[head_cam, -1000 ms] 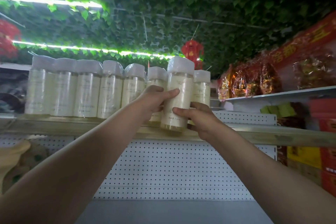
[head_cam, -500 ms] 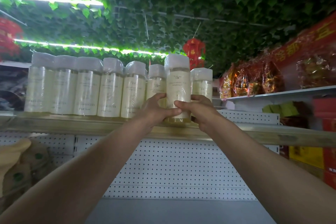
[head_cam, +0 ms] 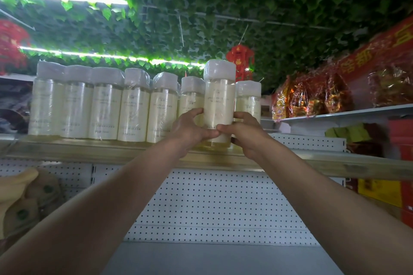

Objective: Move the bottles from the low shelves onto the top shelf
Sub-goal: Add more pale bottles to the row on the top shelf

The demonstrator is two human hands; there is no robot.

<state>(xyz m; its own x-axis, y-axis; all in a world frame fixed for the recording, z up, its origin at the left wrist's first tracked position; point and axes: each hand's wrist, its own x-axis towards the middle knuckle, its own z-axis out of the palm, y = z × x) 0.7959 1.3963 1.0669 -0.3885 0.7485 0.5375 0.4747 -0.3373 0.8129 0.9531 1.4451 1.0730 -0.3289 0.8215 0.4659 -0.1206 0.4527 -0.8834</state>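
Now-upright plastic-wrapped cylindrical bottle (head_cam: 219, 105) on shelf (head_cam: 89, 152)

The single head camera is looking forward and upward from below the top shelf (head_cam: 89, 152), standing close to it, and is facing the leafy ceiling (head_cam: 223, 6) far above.

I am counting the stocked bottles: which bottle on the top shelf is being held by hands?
The front bottle, second from the right; both hands grip its lower part.
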